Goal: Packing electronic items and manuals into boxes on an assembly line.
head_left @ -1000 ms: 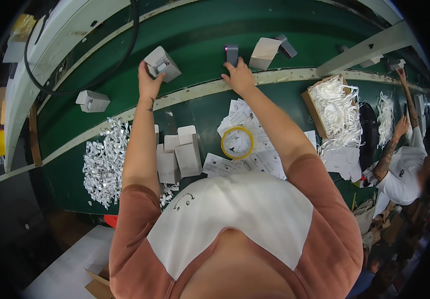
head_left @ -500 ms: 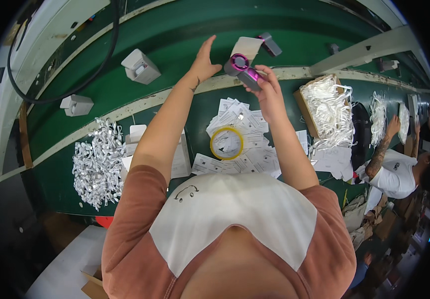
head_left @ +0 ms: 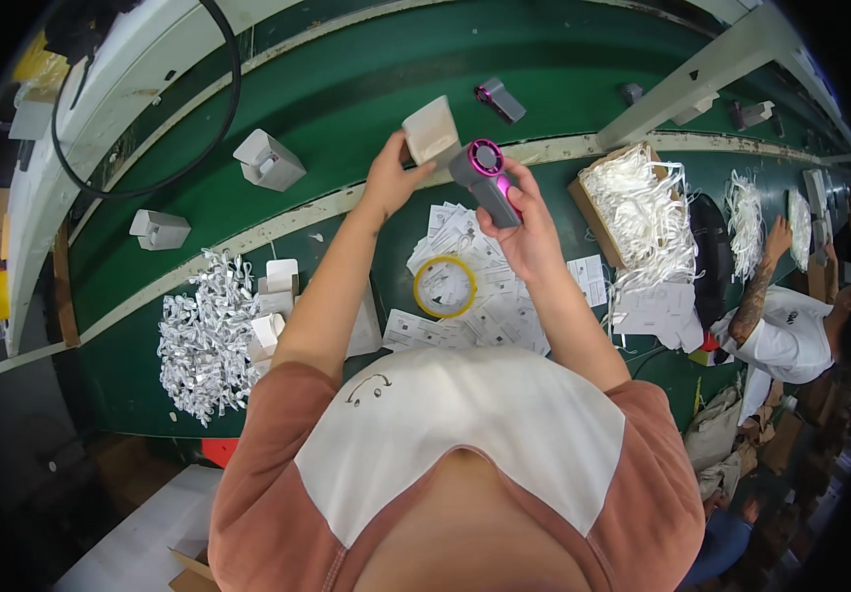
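My left hand (head_left: 387,184) grips a small off-white carton (head_left: 433,132) by its left side, fingers partly hidden behind it. Just to the right, my right hand (head_left: 534,237) is closed round the grey handle of a handheld fan (head_left: 493,192) with a magenta-ringed round head. The fan head points up and left, close to the carton's lower right edge; whether they touch I cannot tell. A second grey and magenta fan (head_left: 503,101) lies on the green belt beyond. Below my hands, printed leaflets (head_left: 504,321) lie spread with a yellow tape roll (head_left: 445,286) on top.
White cartons (head_left: 270,163) stand on the belt (head_left: 337,69) at left. Bundled white cables (head_left: 204,340) are heaped near left; a box of white straps (head_left: 642,202) sits right. A pale metal post (head_left: 697,79) crosses the belt. Another person (head_left: 785,331) works at far right.
My left hand has closed on the carton, which has shifted left and tilted. My right hand has brought the fan slightly lower. The fan on the belt has moved left.
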